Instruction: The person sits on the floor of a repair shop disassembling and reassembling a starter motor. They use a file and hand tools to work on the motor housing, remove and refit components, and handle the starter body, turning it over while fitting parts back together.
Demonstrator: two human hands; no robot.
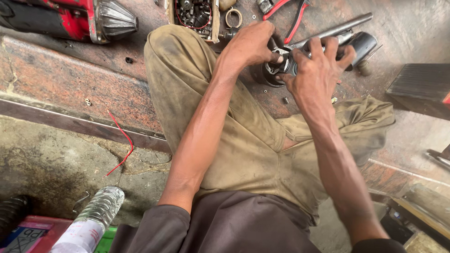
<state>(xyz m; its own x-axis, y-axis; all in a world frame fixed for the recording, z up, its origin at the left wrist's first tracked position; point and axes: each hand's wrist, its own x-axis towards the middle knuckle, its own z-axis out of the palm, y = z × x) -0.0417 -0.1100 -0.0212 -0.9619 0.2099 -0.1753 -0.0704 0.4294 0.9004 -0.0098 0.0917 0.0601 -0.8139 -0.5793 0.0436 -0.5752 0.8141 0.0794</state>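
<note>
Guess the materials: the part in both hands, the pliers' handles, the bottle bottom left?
Motor part, held by left hand and right hand: looks like metal, dark and greasy with bare grey glints. Pliers: red handles, probably a plastic or rubber sleeve; smooth, uniform colour. Bottle: clear ribbed plastic, white label.

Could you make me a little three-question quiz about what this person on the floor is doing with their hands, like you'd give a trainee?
1. True or false: both hands are on the dark round metal part.
2. Which tool lies beyond the hands? A) red-handled pliers B) a hammer C) a saw
3. What lies on the ground at lower left, near the red wire?

Key
1. True: the left hand and the right hand both grip it.
2. A
3. A clear plastic bottle.
</note>
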